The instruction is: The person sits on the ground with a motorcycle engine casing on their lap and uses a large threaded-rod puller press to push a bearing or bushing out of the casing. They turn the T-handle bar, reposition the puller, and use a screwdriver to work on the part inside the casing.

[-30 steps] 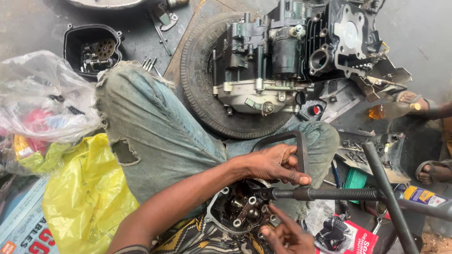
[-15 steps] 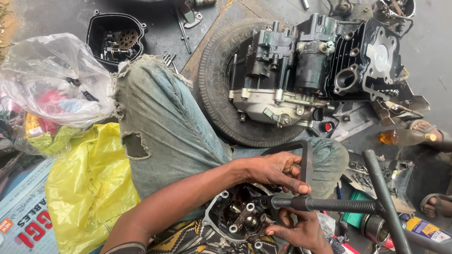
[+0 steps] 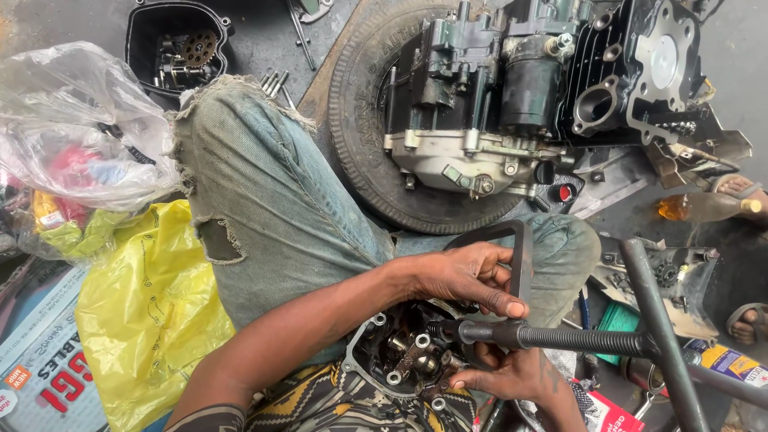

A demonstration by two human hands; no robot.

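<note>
Left hand: left hand [image 3: 468, 276] reached in from lower left, forearm across the lap, palm down over the cylinder head [image 3: 404, 358]. Fingers curled, fingertip pressed on the socket end of the T-handle wrench [image 3: 560, 338]. Loose guiding hold on the shaft, not a full fist.
Right hand: right hand [image 3: 512, 376] sat under the wrench shaft, just right of the cylinder head, fingers cupped upward. Touched the head's edge; could not tell if it gripped anything.
Wrench: shaft lay roughly level, tip at the cylinder head's upper right, crossbar well out to the right.
Cylinder head: rested on the person's lap, valve side up, springs and studs showing.
Gasket: black gasket loop [image 3: 512, 256] stood just above the left hand, touching its knuckles.
Engine: engine block [image 3: 512, 104] sat on a tyre [image 3: 360, 144], well above the cylinder head.
Black tub: black tub [image 3: 178, 44] far upper left of the cylinder head, held a sprocket and small parts.
Bags: clear bag [image 3: 72, 120] with red items, yellow bag [image 3: 144, 304] below it, both left of the cylinder head.
</note>
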